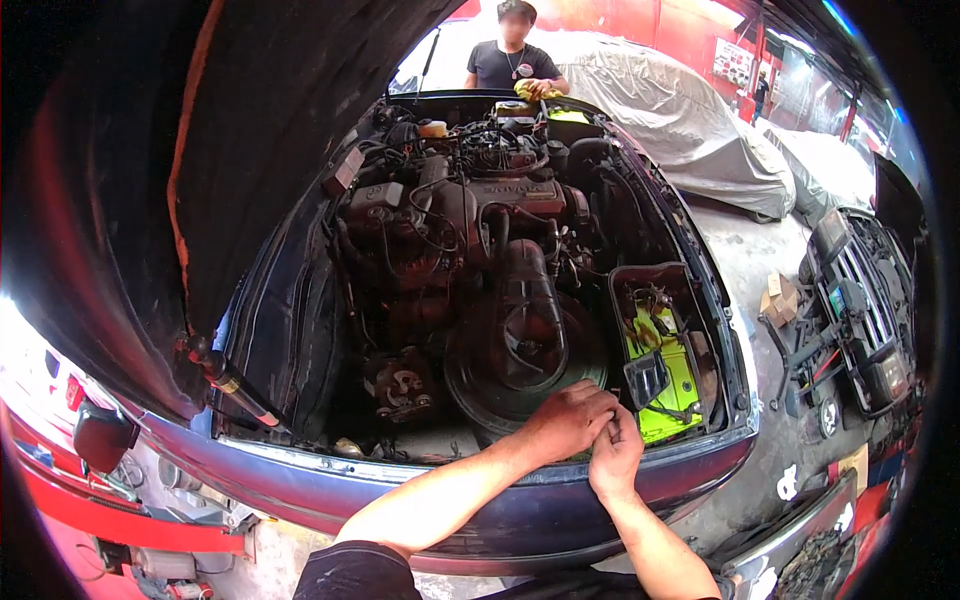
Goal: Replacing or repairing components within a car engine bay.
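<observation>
Head view: left hand (563, 420) and right hand (615, 452) meet at 5 o'clock over the engine bay's front edge (420, 470), fingers curled together; contents of either grip cannot be told. Yellow-green battery (665, 375) just beside, at 3 o'clock.

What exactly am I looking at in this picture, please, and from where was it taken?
This is one wide fisheye view from a camera worn on a person's head, looking down, so straight edges bend near the rim. No robot is involved: the two bare forearms rising from the lower edge belong to the wearer. The left hand and right hand meet over the front edge of an open engine bay, fingers together; whether they pinch something small cannot be told. Beside them sits a battery with a bright yellow-green top, and a round dark air cleaner housing. The raised hood fills the left. Another person stands at the far side holding a yellow cloth.
</observation>
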### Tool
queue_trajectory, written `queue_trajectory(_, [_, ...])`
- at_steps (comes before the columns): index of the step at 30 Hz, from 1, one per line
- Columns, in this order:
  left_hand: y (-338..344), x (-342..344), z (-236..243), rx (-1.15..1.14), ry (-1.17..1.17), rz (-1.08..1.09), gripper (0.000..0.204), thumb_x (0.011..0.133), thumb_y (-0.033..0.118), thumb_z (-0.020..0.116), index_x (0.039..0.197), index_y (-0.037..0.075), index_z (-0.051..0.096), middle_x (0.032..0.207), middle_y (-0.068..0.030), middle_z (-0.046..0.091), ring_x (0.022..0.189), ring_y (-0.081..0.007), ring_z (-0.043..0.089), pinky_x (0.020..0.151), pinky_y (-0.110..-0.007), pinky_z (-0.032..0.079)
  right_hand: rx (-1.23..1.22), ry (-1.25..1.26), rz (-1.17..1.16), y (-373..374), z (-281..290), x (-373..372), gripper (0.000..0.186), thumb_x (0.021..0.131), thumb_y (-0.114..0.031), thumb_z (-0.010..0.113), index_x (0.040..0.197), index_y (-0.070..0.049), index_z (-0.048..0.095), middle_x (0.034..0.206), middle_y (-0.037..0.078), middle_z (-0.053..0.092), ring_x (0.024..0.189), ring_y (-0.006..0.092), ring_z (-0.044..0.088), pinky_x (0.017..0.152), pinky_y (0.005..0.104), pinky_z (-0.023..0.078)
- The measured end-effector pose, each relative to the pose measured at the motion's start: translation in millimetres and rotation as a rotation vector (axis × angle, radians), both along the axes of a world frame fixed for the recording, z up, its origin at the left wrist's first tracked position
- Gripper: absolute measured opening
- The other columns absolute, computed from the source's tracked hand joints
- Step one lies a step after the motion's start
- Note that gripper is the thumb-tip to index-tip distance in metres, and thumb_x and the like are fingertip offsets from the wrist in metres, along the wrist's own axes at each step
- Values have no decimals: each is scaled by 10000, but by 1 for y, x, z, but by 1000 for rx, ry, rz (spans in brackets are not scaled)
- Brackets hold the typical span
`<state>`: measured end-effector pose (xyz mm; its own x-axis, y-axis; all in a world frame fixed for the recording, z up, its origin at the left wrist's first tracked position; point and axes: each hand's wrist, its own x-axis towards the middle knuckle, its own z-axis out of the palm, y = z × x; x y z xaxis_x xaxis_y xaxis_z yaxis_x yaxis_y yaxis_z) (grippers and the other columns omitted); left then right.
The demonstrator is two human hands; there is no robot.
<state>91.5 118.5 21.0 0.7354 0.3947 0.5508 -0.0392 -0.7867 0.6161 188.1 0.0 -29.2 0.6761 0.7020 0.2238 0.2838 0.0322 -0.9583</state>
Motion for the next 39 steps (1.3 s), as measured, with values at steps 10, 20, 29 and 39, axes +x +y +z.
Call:
queue_trajectory(10, [-1, -1, 5, -84, -8, 77, 186, 926, 147, 687, 1079, 42, 707, 1034, -130, 719, 982, -366, 697, 855, -461, 573, 93, 35, 21, 0, 6, -5, 299, 1038, 25, 531, 1326, 87, 584, 1047, 107, 710, 946, 124, 679, 854, 277, 547])
queue_trajectory(20, [1, 0, -1, 2, -36, 41, 177, 922, 131, 687, 1071, 36, 703, 1014, -131, 713, 961, -365, 697, 833, -458, 575, 31, -32, 10, -4, -1, 1, 255, 1034, 0, 529, 1275, 54, 591, 1094, 164, 710, 1007, 187, 692, 893, 325, 544])
queue_trajectory(29, [-2, -1, 5, -139, -14, 74, 194, 950, 164, 692, 1113, 59, 697, 1070, -143, 731, 1003, -378, 719, 856, -454, 585, 141, 15, -21, -2, -7, -1, 283, 1018, 11, 541, 1298, 51, 571, 1021, 147, 698, 900, 168, 670, 820, 319, 543])
queue_trajectory(39, [-4, -3, -1, -90, -14, 44, 196, 935, 160, 703, 1099, 53, 704, 1039, -138, 729, 991, -368, 714, 850, -448, 581, 61, -224, -29, -8, 7, -7, 285, 1022, 7, 543, 1303, 58, 561, 927, 185, 707, 835, 231, 705, 778, 359, 555])
